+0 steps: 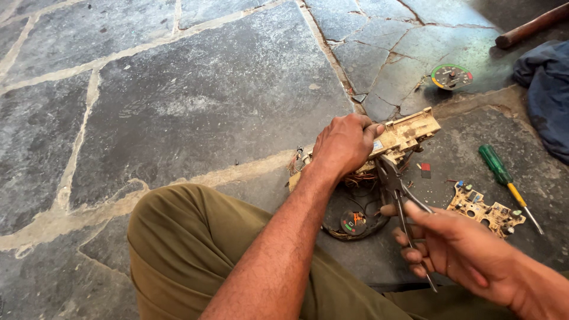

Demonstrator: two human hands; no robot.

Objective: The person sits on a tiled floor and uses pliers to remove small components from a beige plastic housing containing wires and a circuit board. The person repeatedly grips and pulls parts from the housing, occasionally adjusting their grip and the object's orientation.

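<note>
My left hand (344, 145) grips a dusty beige plastic housing (409, 131) with wires hanging from it, holding it on edge over the stone floor. In my right hand (459, 246) are metal pliers (398, 192), their jaws up against the underside of the housing. Below the housing lies a round dark gauge part (354, 222) with a tangle of wires around it.
A green-handled screwdriver (504, 178) and a small circuit board (486, 210) lie at the right. A round gauge dial (451, 76) sits farther back. A wooden handle (530, 26) and blue cloth (548, 89) are at the top right. My knee in olive trousers (189, 243) is in front.
</note>
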